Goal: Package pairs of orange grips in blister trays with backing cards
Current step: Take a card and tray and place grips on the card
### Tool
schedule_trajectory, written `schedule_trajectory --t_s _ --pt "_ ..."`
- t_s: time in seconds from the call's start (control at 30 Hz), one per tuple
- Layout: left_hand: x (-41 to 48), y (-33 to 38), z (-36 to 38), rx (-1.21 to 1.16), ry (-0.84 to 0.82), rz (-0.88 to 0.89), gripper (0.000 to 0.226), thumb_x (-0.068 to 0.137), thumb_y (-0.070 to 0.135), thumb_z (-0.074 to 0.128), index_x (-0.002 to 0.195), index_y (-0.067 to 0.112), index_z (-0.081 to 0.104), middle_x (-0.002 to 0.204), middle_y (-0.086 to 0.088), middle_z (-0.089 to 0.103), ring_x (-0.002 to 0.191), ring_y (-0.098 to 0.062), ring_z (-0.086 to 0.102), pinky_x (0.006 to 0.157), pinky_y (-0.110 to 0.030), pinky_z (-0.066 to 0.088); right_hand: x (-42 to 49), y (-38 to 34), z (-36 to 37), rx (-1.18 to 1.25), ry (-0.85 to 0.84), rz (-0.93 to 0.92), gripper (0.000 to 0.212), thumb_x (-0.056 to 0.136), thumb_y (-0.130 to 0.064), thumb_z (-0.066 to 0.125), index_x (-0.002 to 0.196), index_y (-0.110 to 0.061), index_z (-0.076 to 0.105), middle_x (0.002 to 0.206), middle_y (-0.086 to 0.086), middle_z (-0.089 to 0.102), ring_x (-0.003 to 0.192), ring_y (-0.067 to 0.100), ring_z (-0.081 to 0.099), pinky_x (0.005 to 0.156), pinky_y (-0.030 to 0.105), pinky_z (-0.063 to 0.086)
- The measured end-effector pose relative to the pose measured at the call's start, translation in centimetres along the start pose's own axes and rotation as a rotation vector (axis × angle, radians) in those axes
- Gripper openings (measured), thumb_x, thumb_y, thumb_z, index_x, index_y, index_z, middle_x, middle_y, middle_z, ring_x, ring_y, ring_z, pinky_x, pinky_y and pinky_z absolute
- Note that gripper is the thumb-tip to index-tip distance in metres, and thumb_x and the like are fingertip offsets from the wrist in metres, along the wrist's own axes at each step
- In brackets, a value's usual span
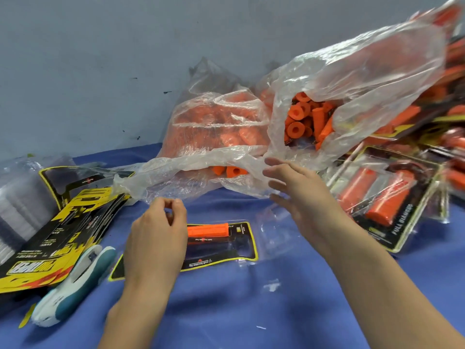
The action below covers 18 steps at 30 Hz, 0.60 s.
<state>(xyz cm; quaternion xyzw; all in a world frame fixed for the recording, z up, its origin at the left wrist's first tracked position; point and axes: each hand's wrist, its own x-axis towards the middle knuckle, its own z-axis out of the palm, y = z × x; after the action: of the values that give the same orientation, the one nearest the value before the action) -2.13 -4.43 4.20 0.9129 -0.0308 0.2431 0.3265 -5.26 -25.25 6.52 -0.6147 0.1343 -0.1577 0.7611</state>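
An orange grip [208, 230] lies across a black-and-yellow backing card [241, 250] under a clear blister tray [274, 230] on the blue cloth. My left hand [156, 238] covers the grip's left end, fingers curled and thumb meeting the forefinger around it. My right hand [302, 195] is spread, its fingertips at the edge of a clear plastic bag [352, 79] whose mouth shows several loose orange grips [302, 122]. A second bag of grips [214, 124] lies behind it to the left.
A fanned stack of backing cards [50, 238] and a stack of clear trays [17, 202] sit at the left. A white-and-teal stapler [75, 283] lies in front of them. Finished packs [387, 197] pile up at the right. A grey wall [100, 59] closes the back.
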Motion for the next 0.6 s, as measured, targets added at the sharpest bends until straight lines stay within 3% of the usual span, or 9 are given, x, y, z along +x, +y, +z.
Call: schedule_trajectory --t_s 0.17,0.3,0.37,0.47,0.53,0.6 --pt "0.3 7.5 2.3 -0.226 -0.098 0.245 0.022 0.100 0.034 0.047 0.086 0.025 0.061 0.072 0.009 0.063 0.071 -0.013 0.058 0.067 -0.037 0.044 1.3 -1.8 -2.9 0.415 0.069 0.139 0.020 0.097 -0.018 0.050 0.110 -0.022 0.065 0.106 0.002 0.068 0.100 0.019 0.062 0.077 0.029 0.051" --pt "1.7 15.0 7.3 -0.385 -0.362 0.402 0.021 0.100 0.021 0.047 0.102 0.026 0.067 0.090 0.014 0.068 0.083 0.003 0.061 0.070 -0.008 0.043 3.1 -3.0 -5.0 0.620 0.131 0.138 0.016 0.096 -0.016 0.049 0.106 -0.018 0.062 0.103 0.007 0.066 0.095 0.022 0.061 0.081 0.031 0.051" --pt "3.2 18.2 10.8 -0.449 -0.514 0.379 0.027 0.099 0.015 0.043 0.114 0.020 0.066 0.106 0.007 0.068 0.097 -0.004 0.062 0.083 -0.015 0.047 4.3 -3.6 -5.6 0.652 0.171 0.115 0.013 0.095 -0.013 0.047 0.093 -0.016 0.059 0.099 0.009 0.063 0.090 0.020 0.058 0.079 0.029 0.049" --pt "6.6 21.8 16.3 -0.493 -0.581 0.233 0.033 0.097 0.012 0.041 0.122 0.018 0.062 0.119 -0.001 0.064 0.110 -0.018 0.061 0.096 -0.031 0.048 5.9 -4.1 -6.8 0.656 0.259 0.110 0.012 0.093 -0.012 0.048 0.083 -0.014 0.055 0.090 0.006 0.056 0.086 0.017 0.052 0.074 0.029 0.043" --pt "9.3 23.5 19.6 -0.485 -0.620 0.143 0.037 0.095 0.012 0.042 0.128 0.017 0.058 0.124 -0.005 0.061 0.110 -0.023 0.060 0.101 -0.039 0.048 6.7 -4.2 -7.5 0.698 0.251 0.125 0.014 0.095 -0.015 0.049 0.083 -0.013 0.057 0.092 0.002 0.060 0.088 0.015 0.057 0.075 0.026 0.046" --pt "12.0 24.8 22.4 -0.497 -0.651 0.067 0.042 0.096 0.011 0.041 0.136 0.017 0.052 0.130 -0.007 0.057 0.103 -0.021 0.059 0.099 -0.038 0.050 7.4 -4.1 -8.2 0.755 0.234 0.151 0.011 0.096 -0.016 0.051 0.090 -0.011 0.060 0.099 0.003 0.062 0.096 0.018 0.062 0.083 0.028 0.051"
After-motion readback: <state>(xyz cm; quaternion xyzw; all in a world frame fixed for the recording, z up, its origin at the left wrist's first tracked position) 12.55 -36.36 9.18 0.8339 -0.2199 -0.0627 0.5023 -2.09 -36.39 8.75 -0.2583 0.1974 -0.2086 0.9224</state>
